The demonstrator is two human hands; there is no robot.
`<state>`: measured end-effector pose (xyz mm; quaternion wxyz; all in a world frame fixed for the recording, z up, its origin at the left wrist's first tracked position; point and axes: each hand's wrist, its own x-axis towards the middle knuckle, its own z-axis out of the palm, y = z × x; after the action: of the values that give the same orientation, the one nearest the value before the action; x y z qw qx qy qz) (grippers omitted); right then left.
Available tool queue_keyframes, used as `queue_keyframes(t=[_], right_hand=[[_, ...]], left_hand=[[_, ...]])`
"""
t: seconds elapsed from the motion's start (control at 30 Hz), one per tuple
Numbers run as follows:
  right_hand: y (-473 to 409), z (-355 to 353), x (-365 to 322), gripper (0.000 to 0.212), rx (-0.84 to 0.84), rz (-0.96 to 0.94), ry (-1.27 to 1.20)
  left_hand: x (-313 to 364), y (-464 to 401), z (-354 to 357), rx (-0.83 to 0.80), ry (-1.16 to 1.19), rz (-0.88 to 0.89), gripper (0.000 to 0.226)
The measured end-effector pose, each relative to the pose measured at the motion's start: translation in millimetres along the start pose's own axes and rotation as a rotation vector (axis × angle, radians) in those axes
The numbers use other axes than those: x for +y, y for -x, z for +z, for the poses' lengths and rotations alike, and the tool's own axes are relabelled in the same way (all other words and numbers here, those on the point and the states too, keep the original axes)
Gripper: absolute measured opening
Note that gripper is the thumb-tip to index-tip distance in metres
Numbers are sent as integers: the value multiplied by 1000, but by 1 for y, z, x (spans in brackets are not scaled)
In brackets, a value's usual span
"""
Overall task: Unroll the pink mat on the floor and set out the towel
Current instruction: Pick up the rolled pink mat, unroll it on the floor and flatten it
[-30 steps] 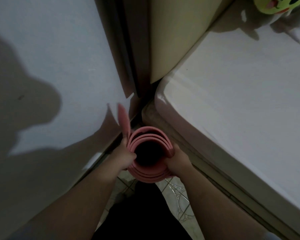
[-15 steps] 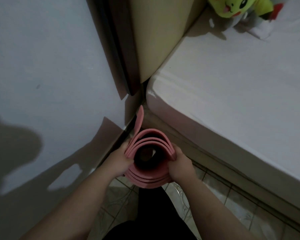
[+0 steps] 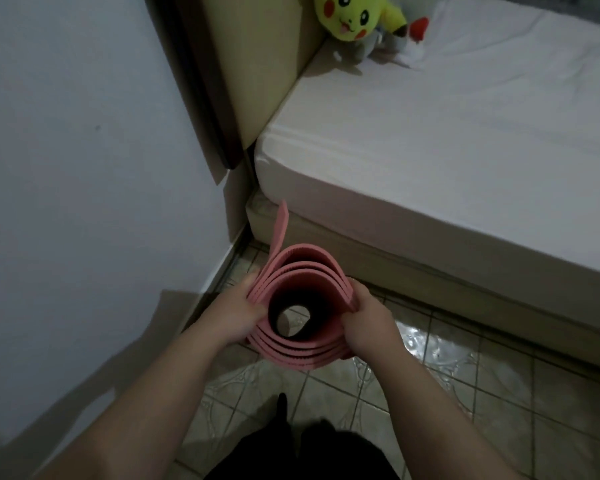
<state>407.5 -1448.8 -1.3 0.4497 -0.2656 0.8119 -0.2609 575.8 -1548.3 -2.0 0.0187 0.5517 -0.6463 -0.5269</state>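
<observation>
Legs: dark trousers point(image 3: 302, 455) fill the bottom edge of the view, directly below the arms.
Floor: pale patterned tiles point(image 3: 361, 403) with dark grout lines; a glossy patch reflects light just right of the hands.
Left hand: the left hand point(image 3: 238, 311) is curled around the left side of the roll, thumb hooked over the top rim, fingers wrapped behind the outer layers.
Right hand: the right hand point(image 3: 368, 322) is closed on the right side of the roll, thumb and fingers pinching several layers at the rim.
Pink mat: the pink mat point(image 3: 291, 356) is held upright between both hands, above the floor tiles, seen end-on as a loose spiral. Its hollow core is dark, with a bit of tile showing through the bottom. The loose outer end point(image 3: 280, 230) sticks up and away from the roll on its far left side.
Wall: a plain white wall point(image 3: 84, 168) runs along the left, with shadows of the arms across its lower part.
Bed: a bed with a white fitted sheet point(image 3: 447, 150) lies to the right and beyond the mat, on a beige base.
Headboard: a beige padded headboard point(image 3: 257, 64) stands against the wall at the far corner.
Toys: a yellow plush toy point(image 3: 352, 15) with red cheeks leans at the head of the bed, touching a smaller grey and white plush point(image 3: 395, 43).
</observation>
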Motion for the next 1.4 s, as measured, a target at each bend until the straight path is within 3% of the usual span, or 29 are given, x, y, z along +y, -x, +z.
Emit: queue_keyframes(t=[0.47, 0.67, 0.87, 1.1, 1.4], right_hand=[[190, -90, 202, 68, 64, 38, -9], [281, -121, 286, 65, 166, 106, -61], [381, -110, 374, 60, 288, 155, -182], [495, -87, 458, 71, 385, 214, -261], [573, -101, 550, 69, 333, 206, -311]], left_hand=[[-7, 202, 205, -33, -13, 45, 59], [-18, 275, 284, -132, -40, 102, 56], [-45, 358, 351, -228, -90, 139, 57], [-92, 455, 407, -288, -141, 180, 58], [-117, 545, 477, -314, -157, 166, 60]])
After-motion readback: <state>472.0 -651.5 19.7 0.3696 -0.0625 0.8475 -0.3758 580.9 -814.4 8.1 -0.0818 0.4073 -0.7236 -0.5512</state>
